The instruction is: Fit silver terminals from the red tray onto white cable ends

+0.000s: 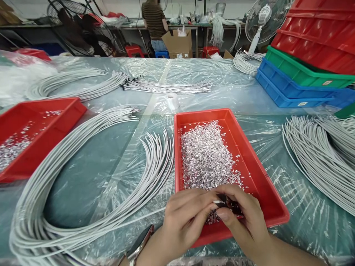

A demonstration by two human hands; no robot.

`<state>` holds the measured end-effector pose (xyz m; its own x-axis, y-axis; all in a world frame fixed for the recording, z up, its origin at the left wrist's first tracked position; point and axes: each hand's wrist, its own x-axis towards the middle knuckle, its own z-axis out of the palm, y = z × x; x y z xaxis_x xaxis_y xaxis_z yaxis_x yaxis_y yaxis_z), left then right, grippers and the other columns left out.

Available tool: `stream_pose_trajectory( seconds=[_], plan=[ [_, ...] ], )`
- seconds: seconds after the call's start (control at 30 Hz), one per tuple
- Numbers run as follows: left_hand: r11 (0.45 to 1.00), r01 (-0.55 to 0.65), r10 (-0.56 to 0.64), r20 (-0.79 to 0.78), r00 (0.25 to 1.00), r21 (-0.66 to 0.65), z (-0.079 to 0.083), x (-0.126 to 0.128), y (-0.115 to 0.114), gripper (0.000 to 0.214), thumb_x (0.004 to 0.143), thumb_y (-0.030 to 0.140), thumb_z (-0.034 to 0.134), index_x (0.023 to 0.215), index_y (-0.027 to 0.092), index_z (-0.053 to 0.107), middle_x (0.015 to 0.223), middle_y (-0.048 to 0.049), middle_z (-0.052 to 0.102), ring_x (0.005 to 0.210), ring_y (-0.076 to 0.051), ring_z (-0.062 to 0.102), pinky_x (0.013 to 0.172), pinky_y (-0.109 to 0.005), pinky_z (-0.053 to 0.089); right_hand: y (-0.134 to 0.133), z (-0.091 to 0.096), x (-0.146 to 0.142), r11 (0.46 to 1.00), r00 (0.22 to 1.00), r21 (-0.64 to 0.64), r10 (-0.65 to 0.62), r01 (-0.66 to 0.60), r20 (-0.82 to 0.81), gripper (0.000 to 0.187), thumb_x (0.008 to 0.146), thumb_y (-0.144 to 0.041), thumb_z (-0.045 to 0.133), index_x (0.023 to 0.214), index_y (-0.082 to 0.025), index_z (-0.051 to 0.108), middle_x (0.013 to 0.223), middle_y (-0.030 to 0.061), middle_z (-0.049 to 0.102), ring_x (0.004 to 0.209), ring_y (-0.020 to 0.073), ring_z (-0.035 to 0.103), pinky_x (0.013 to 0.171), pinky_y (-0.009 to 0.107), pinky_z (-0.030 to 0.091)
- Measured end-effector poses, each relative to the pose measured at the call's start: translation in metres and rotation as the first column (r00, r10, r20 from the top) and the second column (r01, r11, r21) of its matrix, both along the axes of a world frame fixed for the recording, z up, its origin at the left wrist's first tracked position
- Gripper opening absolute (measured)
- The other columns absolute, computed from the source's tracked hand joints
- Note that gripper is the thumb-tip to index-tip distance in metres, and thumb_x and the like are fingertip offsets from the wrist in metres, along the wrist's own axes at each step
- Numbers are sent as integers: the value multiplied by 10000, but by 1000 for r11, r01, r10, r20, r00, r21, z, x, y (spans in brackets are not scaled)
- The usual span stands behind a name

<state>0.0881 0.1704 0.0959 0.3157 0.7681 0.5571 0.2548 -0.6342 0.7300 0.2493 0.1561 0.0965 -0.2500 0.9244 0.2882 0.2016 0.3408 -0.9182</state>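
Observation:
My left hand and my right hand meet over the near end of a red tray that holds a heap of small silver foil scraps. Both hands pinch together around a small dark wire end between the fingertips. A thin white cable runs from my left hand off to the left. A wristwatch sits on my left wrist. What exactly the fingers grip is partly hidden.
Bundles of white cables lie curved at the left, at the right and further back. A second red tray with scraps is at left. Stacked red, green and blue crates stand at back right. A tape roll lies mid-table. A person stands far behind.

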Motion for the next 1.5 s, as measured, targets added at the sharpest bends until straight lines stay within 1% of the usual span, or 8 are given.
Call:
stream_pose_trajectory(
  seconds=[0.2,0.43,0.57,0.67,0.8,1.2,1.37,1.5],
  plan=[
    [996,21,-14,-80,997,86,-2,-1,1,237,854,35,499,1039,161,580,876,-51,705,766,-129,647,663,-240,531,-1,3,1,996,997,-83,40,-46,-67,268,885,-241,564,1137,-312,506,880,-36,651,721,109,614,670,189,504],
    [990,15,0,-101,995,143,-3,-1,-1,241,859,18,471,1042,132,578,887,-72,696,781,-135,643,659,-253,535,-1,6,2,989,993,-137,40,-56,-115,259,871,-255,588,1119,-296,528,797,-39,619,652,99,575,585,173,482],
    [981,35,-23,-65,998,189,-4,-1,-1,233,845,-25,466,1019,61,595,908,-107,685,782,-140,629,649,-260,529,-4,6,3,981,988,-176,62,-87,-142,260,881,-265,575,1130,-306,513,794,-38,612,640,106,561,566,190,471],
    [981,37,-26,-57,998,191,-4,0,-1,217,837,-38,478,996,44,601,899,-104,683,790,-133,619,671,-254,523,-7,5,3,976,986,-194,67,-96,-151,272,890,-265,566,1146,-328,500,820,-37,624,675,117,579,567,198,468],
    [979,18,-8,-48,999,201,-3,1,-1,191,843,-21,492,983,49,601,865,-86,683,788,-122,618,677,-237,513,-7,2,3,980,993,-193,30,-52,-116,253,882,-292,574,1126,-333,519,800,-30,620,684,130,581,545,203,457],
    [992,-18,19,-12,1000,127,-3,2,-2,166,851,16,520,975,78,613,802,-54,683,716,-98,623,635,-204,504,-5,0,5,947,986,-306,48,-95,-158,188,888,-298,557,1066,-354,536,694,-49,509,585,118,463,523,203,408],
    [991,-64,64,4,998,120,-2,3,-2,162,862,27,525,973,93,621,833,-51,707,740,-89,650,654,-187,513,-6,-5,7,957,989,-286,-1,-41,-147,152,908,-282,524,1042,-351,546,698,-48,511,617,117,481,572,198,421],
    [990,-67,70,-19,997,121,-2,3,-2,163,866,33,526,983,93,623,850,-62,715,750,-94,660,666,-192,520,-7,-7,7,973,970,-231,-37,-20,-239,177,866,-302,586,1038,-326,552,698,-53,523,580,102,459,535,179,405]
  ],
)
